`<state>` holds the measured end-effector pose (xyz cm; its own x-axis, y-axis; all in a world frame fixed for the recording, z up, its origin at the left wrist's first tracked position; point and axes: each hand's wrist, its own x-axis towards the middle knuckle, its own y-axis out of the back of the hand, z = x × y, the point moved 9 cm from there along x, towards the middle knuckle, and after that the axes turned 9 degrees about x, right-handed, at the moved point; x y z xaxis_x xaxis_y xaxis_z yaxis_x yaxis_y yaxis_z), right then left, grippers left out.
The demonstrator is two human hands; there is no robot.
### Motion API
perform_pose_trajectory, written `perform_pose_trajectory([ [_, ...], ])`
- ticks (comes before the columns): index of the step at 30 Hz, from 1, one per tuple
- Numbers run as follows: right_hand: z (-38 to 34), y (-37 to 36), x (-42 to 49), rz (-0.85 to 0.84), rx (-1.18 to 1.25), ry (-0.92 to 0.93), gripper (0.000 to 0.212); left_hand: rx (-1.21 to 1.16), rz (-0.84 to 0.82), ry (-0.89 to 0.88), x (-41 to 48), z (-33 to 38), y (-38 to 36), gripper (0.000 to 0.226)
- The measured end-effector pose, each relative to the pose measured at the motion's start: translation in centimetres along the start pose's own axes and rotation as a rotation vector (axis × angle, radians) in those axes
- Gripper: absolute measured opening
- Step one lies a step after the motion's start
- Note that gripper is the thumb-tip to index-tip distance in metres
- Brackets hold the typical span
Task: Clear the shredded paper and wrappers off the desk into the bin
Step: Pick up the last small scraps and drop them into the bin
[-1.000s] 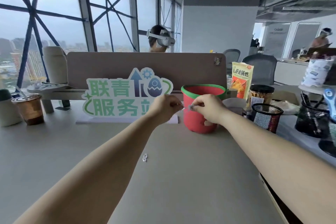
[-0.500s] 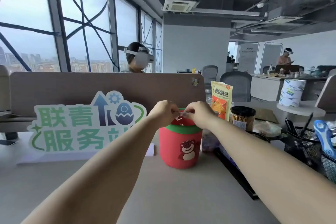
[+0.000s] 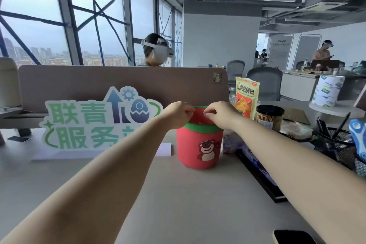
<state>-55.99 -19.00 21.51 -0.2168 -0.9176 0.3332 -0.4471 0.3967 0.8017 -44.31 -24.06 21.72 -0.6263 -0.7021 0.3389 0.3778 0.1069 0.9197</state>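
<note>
Both hands meet over the mouth of the red bin [image 3: 199, 145], which stands on the desk [image 3: 178, 204] at 12 o'clock. The left hand [image 3: 177, 114] is pinched shut at the rim; whether it holds anything, I cannot tell. The right hand [image 3: 221, 114] pinches a small pale scrap [image 3: 206, 114]. A snack bag [image 3: 246, 97] stands at 1 o'clock.

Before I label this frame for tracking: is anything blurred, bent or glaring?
Head view: wide-angle bend bows the window frames and stretches both forearms; fingers over the red bin look slightly soft; daylight from the windows is flat, with no harsh glare.
</note>
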Motion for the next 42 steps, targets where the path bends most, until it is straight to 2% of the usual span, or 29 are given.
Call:
perform_pose_trajectory([
  [4, -2.4, 0.4, -2.7, 0.076, 0.08, 0.045, 0.022, -0.059, 0.093, 0.016, -4.3, -0.6, 2.4, 0.029],
  [7, -4.7, -1.9, -5.5, 0.08, 0.136, 0.103, 0.021, -0.04, 0.115, 0.016, -9.3, -2.6, 2.4, 0.03],
  [13, -6.7, -13.8, -12.5, -0.198, 0.199, 0.066, 0.023, 0.026, -0.042, 0.255, -21.6, -12.5, -2.4, 0.032],
  [16, -7.4, -18.8, -15.5, -0.326, 0.207, 0.042, 0.034, 0.019, -0.093, 0.389, -27.0, -16.6, -3.9, 0.034],
  [19, -8.5, -22.4, -17.2, -0.388, 0.184, 0.043, 0.05, 0.044, -0.1, 0.474, -30.7, -19.0, -4.7, 0.05],
  [21, -9.2, -24.3, -17.9, -0.425, 0.122, 0.046, 0.062, 0.124, -0.204, 0.512, -32.6, -19.9, -6.3, 0.065],
  [24, -10.2, -26.7, -17.9, -0.462, -0.067, 0.108, 0.07, 0.205, -0.255, 0.543, -33.8, -20.6, -7.9, 0.074],
  [32, -13.7, -30.7, -15.7, -0.536, -0.135, 0.222, 0.057, 0.222, -0.272, 0.461, -31.1, -20.8, -8.6, 0.066],
  [38, -15.5, -32.3, -14.0, -0.531, -0.076, 0.265, 0.054, 0.197, -0.201, 0.414, -29.6, -21.4, -8.7, 0.057],
  [42, -15.7, -30.7, -13.7, -0.453, 0.123, 0.259, 0.057, 0.142, -0.111, 0.463, -29.8, -22.0, -7.9, 0.054],
])
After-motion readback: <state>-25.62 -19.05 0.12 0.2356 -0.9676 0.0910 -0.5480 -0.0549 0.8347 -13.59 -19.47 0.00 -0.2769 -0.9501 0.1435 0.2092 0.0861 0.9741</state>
